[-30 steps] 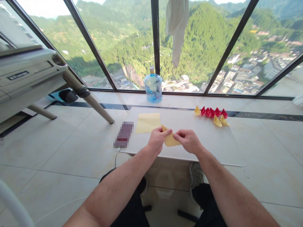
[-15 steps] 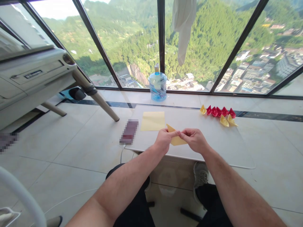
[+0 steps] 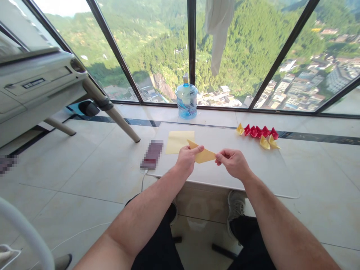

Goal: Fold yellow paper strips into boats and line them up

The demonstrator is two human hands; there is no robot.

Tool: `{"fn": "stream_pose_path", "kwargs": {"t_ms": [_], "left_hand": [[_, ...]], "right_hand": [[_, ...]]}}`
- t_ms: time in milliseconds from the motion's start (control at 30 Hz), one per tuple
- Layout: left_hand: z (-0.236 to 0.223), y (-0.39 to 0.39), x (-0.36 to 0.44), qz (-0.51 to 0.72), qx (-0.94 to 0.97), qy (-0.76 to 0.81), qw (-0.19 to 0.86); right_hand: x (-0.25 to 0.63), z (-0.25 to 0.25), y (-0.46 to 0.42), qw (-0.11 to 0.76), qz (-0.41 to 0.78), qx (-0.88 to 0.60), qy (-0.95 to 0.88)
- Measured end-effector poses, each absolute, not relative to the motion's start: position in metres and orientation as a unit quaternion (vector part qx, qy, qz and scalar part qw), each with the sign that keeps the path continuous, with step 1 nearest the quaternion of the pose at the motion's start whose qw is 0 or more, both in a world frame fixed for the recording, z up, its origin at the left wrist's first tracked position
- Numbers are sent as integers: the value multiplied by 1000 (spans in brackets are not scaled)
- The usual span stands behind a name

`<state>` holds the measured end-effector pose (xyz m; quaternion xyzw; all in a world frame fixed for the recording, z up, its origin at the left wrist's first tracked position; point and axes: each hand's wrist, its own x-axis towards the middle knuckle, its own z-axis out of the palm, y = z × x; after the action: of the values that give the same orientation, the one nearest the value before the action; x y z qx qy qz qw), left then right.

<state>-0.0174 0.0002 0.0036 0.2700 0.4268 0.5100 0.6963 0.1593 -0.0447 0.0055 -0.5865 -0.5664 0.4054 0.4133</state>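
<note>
Above the near part of the low white table (image 3: 258, 172) I hold a folded piece of yellow paper (image 3: 206, 155) with pointed corners. My left hand (image 3: 188, 159) grips its left part, thumb on top; the fingers underneath are partly hidden. The right corner is pinched between the thumb and fingertips of my right hand (image 3: 231, 161). Just beyond my left hand, a flat yellow sheet (image 3: 177, 141) lies on the table. Several small folded paper boats stand at the table's far right: a row of red boats (image 3: 259, 131) and a few yellow boats (image 3: 264, 142).
A phone-like object (image 3: 152, 155), blurred out, lies at the table's left edge with a white cable. Behind the table a blue water jug (image 3: 186, 100) stands by the window. A large beige machine (image 3: 36, 84) on legs is at left.
The yellow paper has moved slightly left and now shows a wider face. My right hand has slid away from my left, out to the paper's right corner.
</note>
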Motion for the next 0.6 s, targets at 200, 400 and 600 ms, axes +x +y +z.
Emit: {"fn": "stream_pose_path", "kwargs": {"t_ms": [200, 400, 600], "left_hand": [[3, 1, -19, 495, 288, 418, 706], [-2, 9, -25, 489, 296, 416, 708], [0, 15, -28, 533, 272, 409, 689]], "right_hand": [[164, 10, -46, 379, 398, -604, -577], [170, 6, -44, 394, 412, -616, -544], [172, 4, -43, 401, 436, -614, -521]]}}
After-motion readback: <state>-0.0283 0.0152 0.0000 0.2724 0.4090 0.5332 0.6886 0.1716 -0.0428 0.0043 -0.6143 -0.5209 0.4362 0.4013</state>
